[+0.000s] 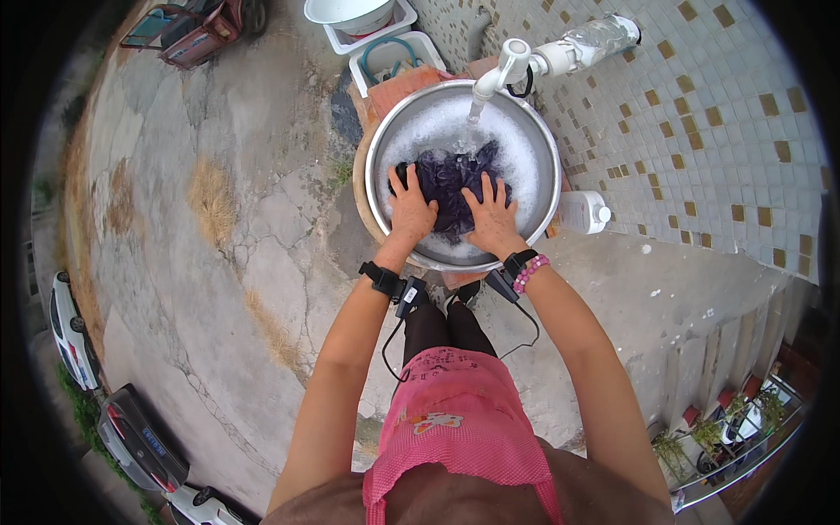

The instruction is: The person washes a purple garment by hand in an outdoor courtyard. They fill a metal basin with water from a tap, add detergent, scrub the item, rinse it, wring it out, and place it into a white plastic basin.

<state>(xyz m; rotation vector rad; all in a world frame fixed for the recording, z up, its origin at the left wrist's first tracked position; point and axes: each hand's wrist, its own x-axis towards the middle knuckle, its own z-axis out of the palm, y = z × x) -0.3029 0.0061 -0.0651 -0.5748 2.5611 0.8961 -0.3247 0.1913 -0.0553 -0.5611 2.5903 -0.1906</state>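
Note:
A round metal basin (555, 172) holds sudsy water and a dark purple cloth (451, 190), wet and bunched. My left hand (411, 209) lies on the cloth's left side, fingers spread. My right hand (489, 213) rests on its right part, fingers also spread. Whether either hand grips any fabric cannot be told. Water runs from a white plastic tap (493, 77) into the basin beyond my hands. Straps with small dark devices circle both wrists, and a pink bead bracelet sits on the right one.
A white plastic jug (583, 212) stands right of the basin, by the tiled wall (663, 125). Beyond the basin are a white tub (430, 49) with a green hose and a stacked white bowl (351, 14). Wires hang from the wrist devices. Cracked concrete spreads left.

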